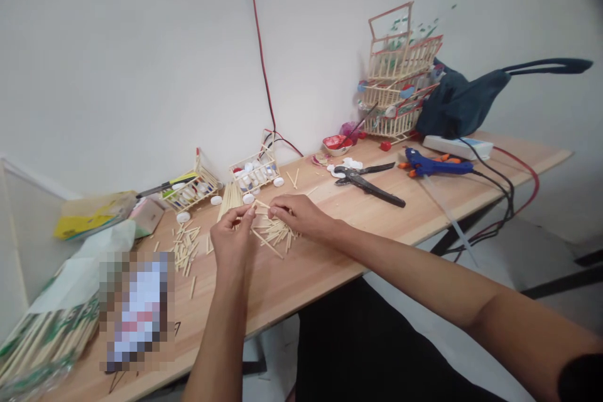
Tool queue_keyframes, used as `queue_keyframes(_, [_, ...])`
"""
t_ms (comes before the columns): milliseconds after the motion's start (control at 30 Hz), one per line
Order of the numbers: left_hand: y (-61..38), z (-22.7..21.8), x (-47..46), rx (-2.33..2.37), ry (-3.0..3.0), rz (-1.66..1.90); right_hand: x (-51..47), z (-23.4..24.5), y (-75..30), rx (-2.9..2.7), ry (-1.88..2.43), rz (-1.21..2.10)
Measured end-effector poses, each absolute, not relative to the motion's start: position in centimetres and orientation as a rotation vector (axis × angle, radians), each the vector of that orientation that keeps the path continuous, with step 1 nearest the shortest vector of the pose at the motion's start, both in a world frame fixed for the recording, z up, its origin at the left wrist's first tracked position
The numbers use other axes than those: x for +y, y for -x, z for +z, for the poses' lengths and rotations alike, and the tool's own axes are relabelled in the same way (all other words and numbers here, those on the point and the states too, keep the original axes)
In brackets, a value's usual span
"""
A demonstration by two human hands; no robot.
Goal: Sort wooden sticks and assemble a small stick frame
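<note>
My left hand (234,229) and my right hand (299,212) are close together above the middle of the wooden table. Between their pinched fingertips runs a short, thin wooden stick (262,204), with one end at each hand. Beneath and beside my right hand lies a loose pile of cut sticks (282,235). A bundle of longer sticks (230,201) rests just behind my left hand, and more short sticks (187,248) are scattered to its left. Two small stick-built carts with white cap wheels, one on the left (191,191) and one nearer the middle (257,174), stand beyond my hands.
Right of my hands lie black-handled cutters (370,183) and a blue glue gun (436,163) with its cable. Stacked stick carts (400,85), a bowl of red paint (337,144) and a dark bag (464,100) stand by the wall. Packaged sticks (56,333) lie at left.
</note>
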State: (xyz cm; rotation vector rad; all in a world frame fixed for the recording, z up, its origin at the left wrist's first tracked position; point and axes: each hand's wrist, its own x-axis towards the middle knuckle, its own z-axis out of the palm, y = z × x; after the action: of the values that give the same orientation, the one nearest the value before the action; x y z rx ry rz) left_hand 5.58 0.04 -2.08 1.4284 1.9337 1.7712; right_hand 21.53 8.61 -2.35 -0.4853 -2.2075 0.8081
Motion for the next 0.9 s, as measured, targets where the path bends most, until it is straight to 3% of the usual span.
queue_keyframes(900, [-5.39, -2.67, 0.45, 1.874, -1.394, 1.759, 8.48, -3.08, -21.0, -2.217, 0.535, 0.886])
